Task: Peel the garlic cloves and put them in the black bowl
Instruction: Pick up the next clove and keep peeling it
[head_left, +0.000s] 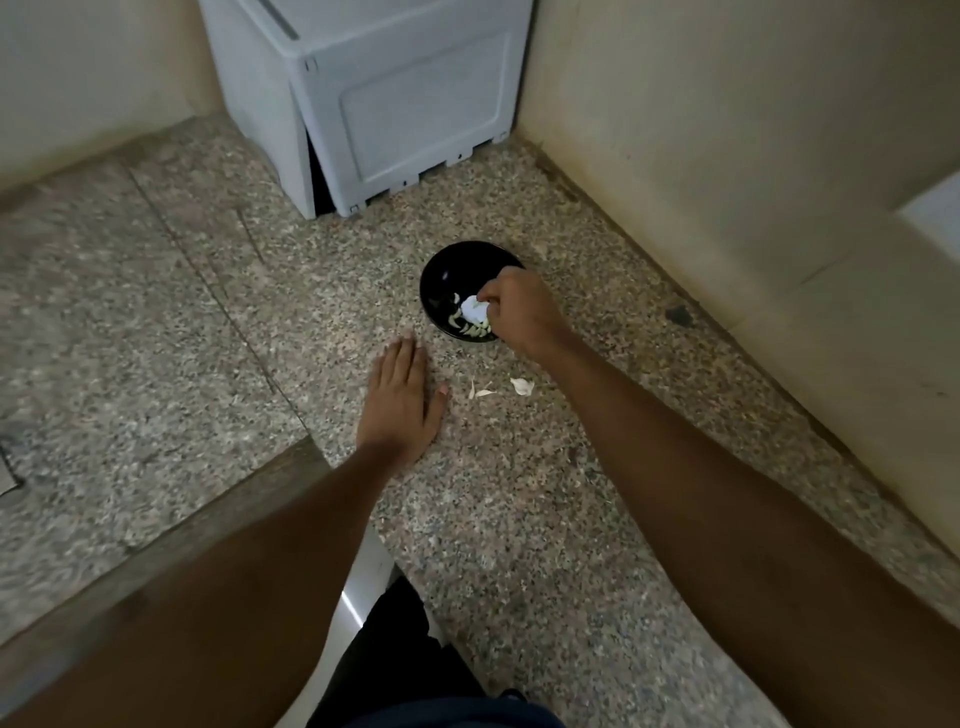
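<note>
The black bowl (447, 270) sits on the speckled granite counter (208, 312) near the back corner. Several pale garlic cloves (462, 325) lie in its near side. My right hand (519, 309) reaches into the bowl and pinches a white garlic piece (475, 310) with curled fingers. My left hand (400, 400) lies flat on the counter, fingers straight, just left of and nearer than the bowl. Bits of garlic skin (522, 386) lie on the counter between my two hands.
A white boxy appliance (395, 104) stands at the back, close behind the bowl. Cream walls (727, 130) close off the right and the back left. The counter's front edge and a steel strip (363, 582) run near my body.
</note>
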